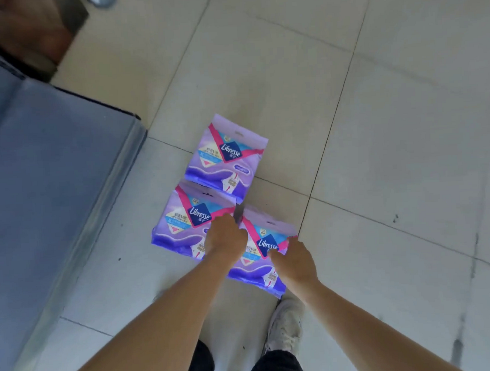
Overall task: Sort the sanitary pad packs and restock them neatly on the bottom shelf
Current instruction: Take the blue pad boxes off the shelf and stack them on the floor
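Three purple packs lie on the tiled floor [376, 121] at frame centre, grey shelf [52, 167] at left, white shoe [285, 325] below. Left hand [225, 237] curls over the middle pack [183, 219]; right hand [294, 260] presses the nearest pack [259, 258], grip unclear. The far pack [225, 158] lies untouched.

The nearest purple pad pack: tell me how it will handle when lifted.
The nearest pack looks soft and puffy, so it probably flexes. Its glossy film may be slippery. Lying flat on the tiled floor, it should not roll.

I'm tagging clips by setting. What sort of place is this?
Probably a shop aisle. Three identical purple Libresse sanitary pad packs lie on a pale tiled floor, beside a grey-blue bottom shelf. Both hands reach for the nearest pack.
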`<state>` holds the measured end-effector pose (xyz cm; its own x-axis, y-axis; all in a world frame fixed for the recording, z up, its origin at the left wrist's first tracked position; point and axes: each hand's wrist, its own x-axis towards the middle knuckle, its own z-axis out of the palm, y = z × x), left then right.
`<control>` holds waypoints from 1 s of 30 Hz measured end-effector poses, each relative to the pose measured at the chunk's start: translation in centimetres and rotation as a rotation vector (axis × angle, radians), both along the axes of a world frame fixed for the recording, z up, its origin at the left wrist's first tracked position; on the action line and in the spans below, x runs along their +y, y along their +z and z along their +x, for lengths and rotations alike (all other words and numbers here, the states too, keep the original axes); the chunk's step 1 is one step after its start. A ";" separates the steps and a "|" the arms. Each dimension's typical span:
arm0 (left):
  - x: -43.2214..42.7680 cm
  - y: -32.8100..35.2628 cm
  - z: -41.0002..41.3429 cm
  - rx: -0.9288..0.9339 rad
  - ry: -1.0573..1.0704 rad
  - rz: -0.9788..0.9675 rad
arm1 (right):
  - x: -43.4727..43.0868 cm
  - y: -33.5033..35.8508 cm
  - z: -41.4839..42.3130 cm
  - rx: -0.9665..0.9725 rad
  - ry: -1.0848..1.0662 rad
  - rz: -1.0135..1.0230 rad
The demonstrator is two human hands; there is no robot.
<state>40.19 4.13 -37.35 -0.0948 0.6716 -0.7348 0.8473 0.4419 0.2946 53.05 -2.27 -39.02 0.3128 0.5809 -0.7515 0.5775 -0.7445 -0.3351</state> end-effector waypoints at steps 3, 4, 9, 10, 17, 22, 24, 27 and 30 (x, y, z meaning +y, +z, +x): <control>3.0 8.1 -2.5 0.004 0.022 0.061 | 4.0 7.7 -1.8 -0.028 0.352 0.010; 3.9 11.1 -3.6 0.014 0.043 0.083 | 5.5 10.6 -2.8 -0.038 0.455 0.024; 6.2 25.8 -11.0 0.049 0.213 0.163 | 11.5 24.4 -9.4 -0.083 0.824 0.142; 6.3 28.5 -12.8 0.060 0.233 0.169 | 12.5 27.0 -11.1 -0.085 0.873 0.174; 2.7 40.7 -26.0 0.218 0.425 0.288 | 14.9 39.9 -25.6 -0.078 1.207 0.420; -3.5 41.3 -34.9 0.269 0.632 0.274 | 12.4 41.1 -35.4 0.027 1.291 0.437; -6.5 40.4 -37.9 0.285 0.697 0.252 | 10.7 40.6 -38.8 0.061 1.308 0.422; -10.6 38.7 -42.0 0.325 0.764 0.217 | 8.1 39.0 -43.2 0.127 1.348 0.372; -13.5 37.1 -45.3 0.334 0.843 0.161 | 5.6 37.5 -46.3 0.151 1.395 0.369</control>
<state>-5.07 -9.39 -0.28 -0.7900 0.3754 -0.4848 0.3153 0.9268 0.2038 6.74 3.35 -1.49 -0.7255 0.5042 -0.4684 0.6881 0.5239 -0.5020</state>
